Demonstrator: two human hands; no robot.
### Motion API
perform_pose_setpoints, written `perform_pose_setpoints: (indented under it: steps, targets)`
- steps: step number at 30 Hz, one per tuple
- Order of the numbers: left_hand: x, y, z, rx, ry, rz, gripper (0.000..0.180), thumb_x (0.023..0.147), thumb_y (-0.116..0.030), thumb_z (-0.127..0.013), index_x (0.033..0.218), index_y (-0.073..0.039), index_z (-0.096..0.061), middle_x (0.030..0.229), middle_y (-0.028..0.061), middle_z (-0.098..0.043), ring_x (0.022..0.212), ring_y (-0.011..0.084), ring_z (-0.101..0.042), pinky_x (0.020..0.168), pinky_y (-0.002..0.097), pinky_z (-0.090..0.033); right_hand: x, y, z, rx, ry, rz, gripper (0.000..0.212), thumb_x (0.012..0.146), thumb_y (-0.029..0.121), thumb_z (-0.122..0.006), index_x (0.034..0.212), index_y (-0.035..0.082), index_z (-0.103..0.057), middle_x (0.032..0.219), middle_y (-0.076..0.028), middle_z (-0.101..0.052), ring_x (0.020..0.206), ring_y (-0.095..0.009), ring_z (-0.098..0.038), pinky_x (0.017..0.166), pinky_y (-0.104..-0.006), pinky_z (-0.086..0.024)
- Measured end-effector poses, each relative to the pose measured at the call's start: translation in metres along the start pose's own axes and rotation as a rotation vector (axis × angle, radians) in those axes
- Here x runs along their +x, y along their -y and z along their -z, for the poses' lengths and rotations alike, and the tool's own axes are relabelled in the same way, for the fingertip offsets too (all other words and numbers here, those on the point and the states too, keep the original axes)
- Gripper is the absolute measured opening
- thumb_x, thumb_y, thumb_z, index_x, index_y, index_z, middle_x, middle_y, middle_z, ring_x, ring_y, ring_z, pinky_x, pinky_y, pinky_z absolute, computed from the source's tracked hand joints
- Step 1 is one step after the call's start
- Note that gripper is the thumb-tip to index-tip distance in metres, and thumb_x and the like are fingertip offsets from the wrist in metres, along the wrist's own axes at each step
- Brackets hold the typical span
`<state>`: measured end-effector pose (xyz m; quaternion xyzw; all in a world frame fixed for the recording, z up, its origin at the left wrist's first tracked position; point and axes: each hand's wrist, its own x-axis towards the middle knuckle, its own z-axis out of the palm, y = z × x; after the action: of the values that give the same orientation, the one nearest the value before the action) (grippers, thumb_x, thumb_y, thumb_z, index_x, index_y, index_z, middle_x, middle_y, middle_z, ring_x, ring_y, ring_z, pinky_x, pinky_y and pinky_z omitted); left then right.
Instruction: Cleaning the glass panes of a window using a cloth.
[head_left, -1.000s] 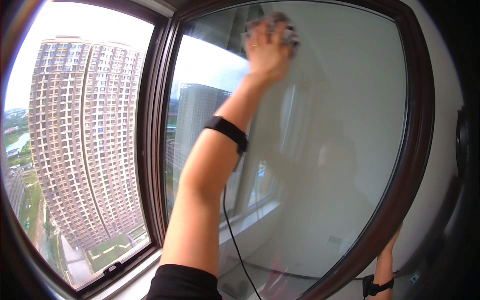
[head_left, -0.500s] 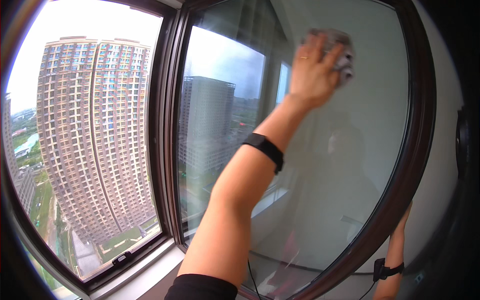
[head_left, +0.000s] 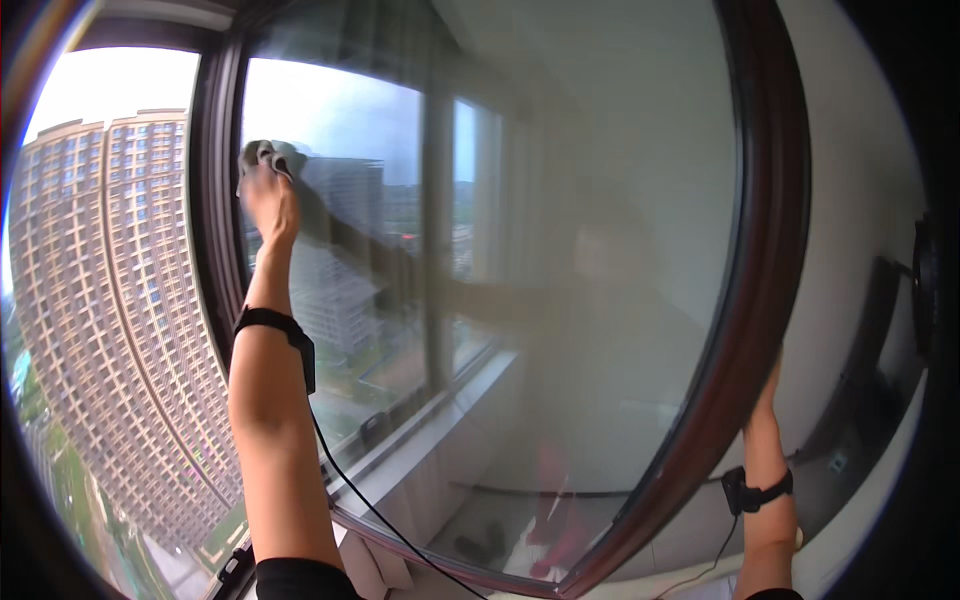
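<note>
A crumpled grey cloth (head_left: 270, 156) is under my left hand (head_left: 268, 203), whose fingers are bent over it. The hand holds it against the glass pane (head_left: 580, 330) of an inward-swung window sash, close to the pane's left edge and in its upper part. The pane has a dark brown frame (head_left: 772, 200). Low on the right, my right hand (head_left: 768, 392) is at the outer side of that frame. Its fingers are hidden behind the frame, so I cannot see how they sit. Each forearm wears a black strap with a small device and a cable.
Left of the sash is an open window gap (head_left: 120, 75), with a tall apartment block (head_left: 120, 290) outside. A pale sill runs beneath it, with a dark window latch (head_left: 234, 565). A thin black cable (head_left: 345, 480) hangs from my left forearm across the lower glass. Reflections cover the pane.
My left hand has carried the cloth across the glass from the upper right to the left edge, ending lower. The view has shifted right. My right hand stays by the frame.
</note>
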<state>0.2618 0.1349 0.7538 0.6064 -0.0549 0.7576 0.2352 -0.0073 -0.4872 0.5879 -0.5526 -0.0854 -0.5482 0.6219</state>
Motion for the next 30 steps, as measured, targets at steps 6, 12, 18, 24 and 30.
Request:
perform_pose_setpoints:
  steps: [6, 12, 18, 24, 30]
  targets:
    - [0.015, -0.167, 0.007, -0.104, -0.006, -0.033, 0.046, 0.084, -0.021, -0.043, 0.128, -0.009, -0.041, 0.124, 0.0215, -0.039, 0.114, 0.0364, -0.037, 0.097, 0.0467, -0.027, -0.009, 0.043, -0.025, -0.056, 0.178, 0.008, 0.049, 0.089, 0.044, -0.038, 0.106, 0.000, -0.051, 0.089, -0.007, -0.057, 0.076, -0.015, -0.057, 0.065, -0.0277, -0.049]
    - [0.016, -0.364, 0.015, -0.322, -0.051, -0.316, 0.050, 0.084, -0.030, -0.043, 0.132, -0.021, -0.036, 0.135, 0.0265, -0.026, 0.125, 0.0401, -0.025, 0.104, 0.0449, -0.020, -0.005, 0.037, -0.036, -0.018, 0.221, 0.024, 0.057, 0.087, 0.051, -0.041, 0.110, -0.001, -0.051, 0.095, -0.006, -0.057, 0.084, -0.013, -0.054, 0.071, -0.0258, -0.046]
    - [-0.044, -0.480, 0.038, -0.567, 0.032, -0.319, 0.048, 0.082, -0.025, -0.048, 0.125, -0.006, -0.043, 0.138, 0.0213, -0.026, 0.129, 0.0352, -0.020, 0.104, 0.0464, -0.017, 0.009, 0.020, -0.019, 0.053, 0.222, -0.063, 0.051, 0.091, 0.043, -0.039, 0.116, -0.002, -0.049, 0.100, -0.007, -0.057, 0.086, -0.014, -0.054, 0.074, -0.0276, -0.046]
    - [-0.070, -0.434, 0.036, -0.629, 0.003, -0.412, 0.053, 0.072, -0.025, -0.060, 0.123, -0.014, -0.048, 0.133, 0.0258, -0.030, 0.125, 0.0399, -0.025, 0.103, 0.0487, -0.019, -0.001, 0.053, -0.027, 0.366, 0.423, -0.126, 0.060, 0.091, 0.049, -0.034, 0.127, 0.002, -0.038, 0.126, -0.008, -0.044, 0.114, -0.020, -0.042, 0.099, -0.0320, -0.029]
    - [-0.076, -0.379, 0.047, -0.482, 0.159, -0.375, 0.051, 0.082, -0.025, -0.047, 0.131, -0.012, -0.038, 0.136, 0.0243, -0.026, 0.129, 0.0368, -0.020, 0.104, 0.0467, -0.017, -0.012, 0.059, -0.033, -0.154, 0.258, -0.045, 0.057, 0.085, 0.037, -0.054, 0.127, 0.001, -0.040, 0.125, -0.009, -0.045, 0.117, -0.020, -0.039, 0.100, -0.0317, -0.026]
